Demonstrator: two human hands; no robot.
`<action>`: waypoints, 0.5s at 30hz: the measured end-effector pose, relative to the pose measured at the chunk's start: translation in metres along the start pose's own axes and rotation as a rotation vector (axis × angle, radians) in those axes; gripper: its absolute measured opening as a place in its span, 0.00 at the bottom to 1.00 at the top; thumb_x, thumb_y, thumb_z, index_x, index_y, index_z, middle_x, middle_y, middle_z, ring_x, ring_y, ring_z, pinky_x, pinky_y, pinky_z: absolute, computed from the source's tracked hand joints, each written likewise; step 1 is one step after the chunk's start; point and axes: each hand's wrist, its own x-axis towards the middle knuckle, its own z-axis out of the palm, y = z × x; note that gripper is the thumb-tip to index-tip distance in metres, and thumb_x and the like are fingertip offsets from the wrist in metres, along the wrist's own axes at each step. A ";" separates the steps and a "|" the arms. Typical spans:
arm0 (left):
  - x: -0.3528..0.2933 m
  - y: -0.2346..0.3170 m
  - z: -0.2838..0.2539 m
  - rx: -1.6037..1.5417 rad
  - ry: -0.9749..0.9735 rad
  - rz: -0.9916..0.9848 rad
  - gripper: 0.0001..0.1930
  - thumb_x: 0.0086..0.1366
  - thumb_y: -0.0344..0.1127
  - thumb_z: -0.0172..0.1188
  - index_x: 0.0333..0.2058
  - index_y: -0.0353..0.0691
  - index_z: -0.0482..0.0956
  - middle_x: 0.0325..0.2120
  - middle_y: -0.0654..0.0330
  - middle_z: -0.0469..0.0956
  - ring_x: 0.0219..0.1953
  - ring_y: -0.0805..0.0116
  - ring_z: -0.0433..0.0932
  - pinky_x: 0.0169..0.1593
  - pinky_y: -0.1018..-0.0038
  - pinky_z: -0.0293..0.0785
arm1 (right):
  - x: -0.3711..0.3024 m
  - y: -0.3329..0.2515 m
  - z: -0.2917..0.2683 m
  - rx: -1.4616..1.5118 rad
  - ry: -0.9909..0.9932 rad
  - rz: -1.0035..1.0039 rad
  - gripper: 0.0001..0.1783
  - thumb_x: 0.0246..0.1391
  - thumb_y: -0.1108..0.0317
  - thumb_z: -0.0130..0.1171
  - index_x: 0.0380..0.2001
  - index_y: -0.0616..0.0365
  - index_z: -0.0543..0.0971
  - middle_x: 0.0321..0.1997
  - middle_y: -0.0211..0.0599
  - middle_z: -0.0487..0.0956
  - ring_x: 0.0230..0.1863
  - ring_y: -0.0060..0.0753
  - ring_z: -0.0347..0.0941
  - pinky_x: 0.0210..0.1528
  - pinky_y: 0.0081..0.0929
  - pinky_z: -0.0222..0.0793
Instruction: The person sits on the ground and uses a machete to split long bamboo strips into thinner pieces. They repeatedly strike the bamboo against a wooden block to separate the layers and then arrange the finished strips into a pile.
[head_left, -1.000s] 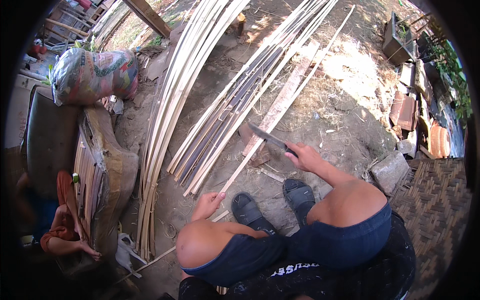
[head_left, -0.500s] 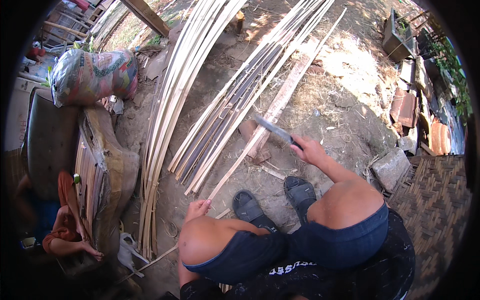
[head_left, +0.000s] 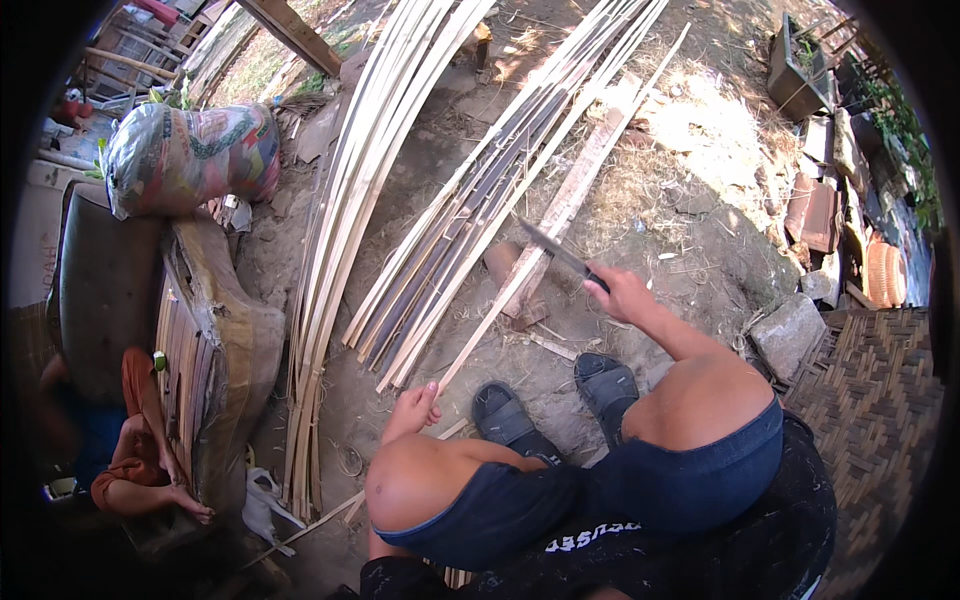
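Head view: our left hand, just below centre, has fingers pinched on the near end of a long, thin, pale wooden strip. Strip runs from there diagonally to the upper right of the frame. Our right hand, right of centre, is wrapped round the black handle of a grey, straight-bladed knife. Blade crosses over the strip at frame centre; can't tell if the edge touches it. Strip passes along a flat, reddish-brown wooden plank. Left of that we've got a dark-and-pale bundle of slender strips, then a pale bundle of long strips, upper centre-left. Bulging multicoloured plastic sack, upper left; brown woven bamboo mat, lower right.
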 end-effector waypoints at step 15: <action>0.031 0.056 0.057 0.679 0.252 0.562 0.15 0.72 0.43 0.51 0.40 0.35 0.77 0.24 0.42 0.79 0.30 0.38 0.78 0.36 0.54 0.74 | -0.054 -0.059 0.032 -0.055 -0.281 -0.358 0.23 0.65 0.51 0.53 0.57 0.49 0.75 0.35 0.55 0.80 0.37 0.64 0.79 0.40 0.53 0.75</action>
